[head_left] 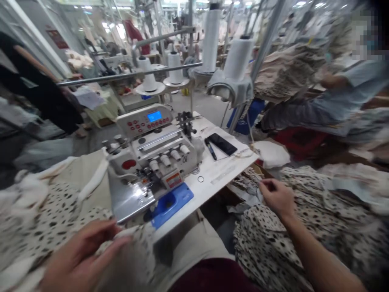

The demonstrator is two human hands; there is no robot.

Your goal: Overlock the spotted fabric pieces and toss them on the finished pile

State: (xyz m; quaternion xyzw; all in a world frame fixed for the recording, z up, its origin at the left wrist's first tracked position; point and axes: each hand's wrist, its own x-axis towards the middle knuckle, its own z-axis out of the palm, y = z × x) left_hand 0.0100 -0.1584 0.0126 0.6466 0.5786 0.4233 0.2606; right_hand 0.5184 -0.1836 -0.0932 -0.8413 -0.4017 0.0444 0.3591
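My left hand (86, 253), at the lower left, has its thumb and fingers closed on a light spotted fabric piece (138, 247), which is blurred and hangs toward my lap. More spotted cloth lies beneath and to the left of that hand. My right hand (278, 196) is over on the right, its thumb and fingertips pinched together above a heap of dark-spotted cream fabric (267, 235). Whether anything is between those fingertips cannot be made out. An overlock sewing machine (158, 150) stands between the hands, with a shiny metal plate (130, 198) and a blue tray (173, 202) at its front.
A phone (221, 144) and a pen (210, 149) lie on the white table (219, 174), near a small ring (200, 179). White thread cones (238, 59) stand behind the machine. A co-worker (349, 93) sits at the right by stacked cloth (288, 71); another person (33, 81) stands at left.
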